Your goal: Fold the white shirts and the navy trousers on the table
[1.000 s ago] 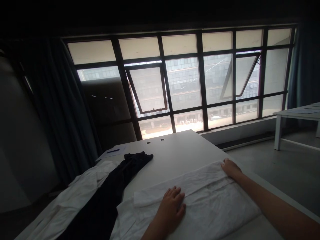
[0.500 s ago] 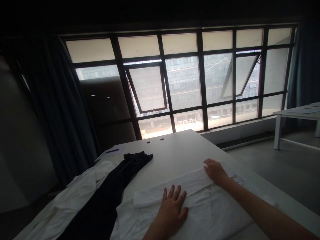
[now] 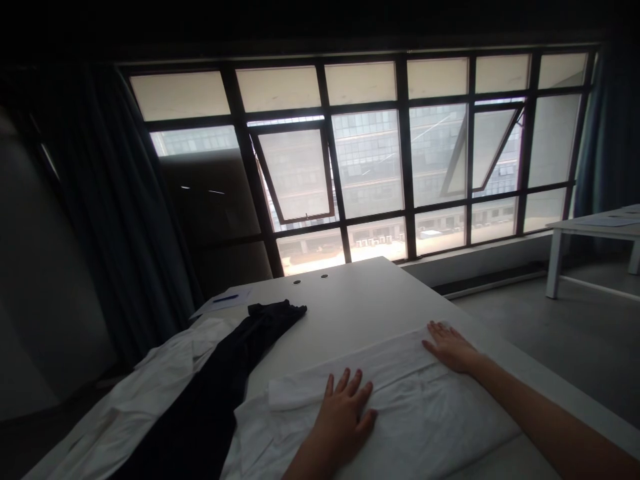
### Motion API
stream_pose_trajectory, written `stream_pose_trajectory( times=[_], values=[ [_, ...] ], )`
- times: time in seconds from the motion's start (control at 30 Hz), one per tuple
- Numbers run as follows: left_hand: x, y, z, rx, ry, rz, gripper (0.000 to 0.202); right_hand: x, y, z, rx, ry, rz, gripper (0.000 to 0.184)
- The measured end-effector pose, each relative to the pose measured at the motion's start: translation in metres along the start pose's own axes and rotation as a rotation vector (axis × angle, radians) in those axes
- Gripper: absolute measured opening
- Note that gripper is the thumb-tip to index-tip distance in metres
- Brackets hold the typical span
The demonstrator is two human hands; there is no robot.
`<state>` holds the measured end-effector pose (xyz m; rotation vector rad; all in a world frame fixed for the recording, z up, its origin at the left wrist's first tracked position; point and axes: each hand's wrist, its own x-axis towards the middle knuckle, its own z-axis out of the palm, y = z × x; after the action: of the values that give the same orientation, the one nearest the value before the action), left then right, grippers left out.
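White cloth (image 3: pixel 425 413), one: spread on the near table (image 3: pixel 345 320), directly beneath both hands, with a narrow band turned along its far edge and creases across the near part. Hands, two.
Left hand (image 3: pixel 345 417): laid palm down on the near middle of the cloth, fingers spread and pointing to the far side, thumb out to the right; unclenched.
Right hand (image 3: pixel 450 347): farther off, at the cloth's far right corner, fingers stretched out and resting on it, likewise unclenched. The cloth passes under both palms and lies in the stretch between them.

To the left of the cloth, dark garment (image 3: pixel 200 400), one: stretched from the near edge of the view to the middle of the table. Left again, pale garment (image 3: pixel 135 413), one: rumpled, lying alongside the dark one.

Far left corner of the table: paper (image 3: pixel 220 309), bearing one pen (image 3: pixel 226 298). Far end: round dark inserts (image 3: pixel 297 282), two, side by side.

Tables in all, two; the second table (image 3: pixel 595 230) stands at the far right, well apart. Behind: one wide window (image 3: pixel 367 167) with two tilted sashes (image 3: pixel 295 177); curtains (image 3: pixel 110 220), two, one at each side.
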<state>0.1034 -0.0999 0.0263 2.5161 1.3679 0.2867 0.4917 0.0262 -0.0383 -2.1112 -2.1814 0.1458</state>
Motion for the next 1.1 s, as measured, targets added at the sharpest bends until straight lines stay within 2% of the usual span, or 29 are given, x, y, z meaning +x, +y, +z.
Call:
stream_pose_trajectory(
  times=[0.1, 0.23, 0.3, 0.37, 0.43, 0.5, 0.6, 0.8, 0.93, 1.1],
  values=[
    [0.000, 0.000, 0.001, 0.012, 0.032, 0.020, 0.050, -0.001, 0.038, -0.010, -0.023, 0.053, 0.108, 0.070],
    [0.001, 0.005, 0.007, 0.041, 0.115, 0.130, 0.032, -0.021, 0.057, -0.020, -0.058, 0.188, 0.131, 0.055],
    [0.001, 0.011, 0.010, 0.048, 0.148, 0.176, 0.027, -0.038, 0.057, -0.025, -0.042, 0.260, 0.056, 0.044],
    [0.001, 0.017, 0.012, 0.051, 0.168, 0.185, 0.026, -0.057, 0.052, -0.029, 0.031, 0.302, -0.099, 0.033],
    [0.000, 0.022, 0.013, 0.051, 0.172, 0.163, 0.026, -0.077, 0.047, -0.034, 0.139, 0.273, -0.242, 0.031],
    [-0.001, 0.026, 0.014, 0.051, 0.175, 0.125, 0.027, -0.091, 0.045, -0.037, 0.210, 0.193, -0.276, 0.030],
    [0.000, 0.027, 0.015, 0.034, 0.181, 0.076, 0.021, -0.099, 0.052, -0.039, 0.192, 0.129, -0.198, 0.031],
    [0.001, 0.026, 0.015, 0.026, 0.168, 0.057, 0.018, -0.086, 0.091, -0.031, 0.149, 0.148, 0.000, 0.040],
    [0.001, 0.026, 0.016, 0.026, 0.180, 0.064, 0.016, -0.089, 0.107, -0.031, 0.180, 0.115, -0.014, 0.038],
    [0.001, 0.025, 0.020, 0.018, 0.202, 0.069, 0.014, -0.091, 0.098, -0.037, 0.277, 0.140, -0.094, 0.034]
  ],
)
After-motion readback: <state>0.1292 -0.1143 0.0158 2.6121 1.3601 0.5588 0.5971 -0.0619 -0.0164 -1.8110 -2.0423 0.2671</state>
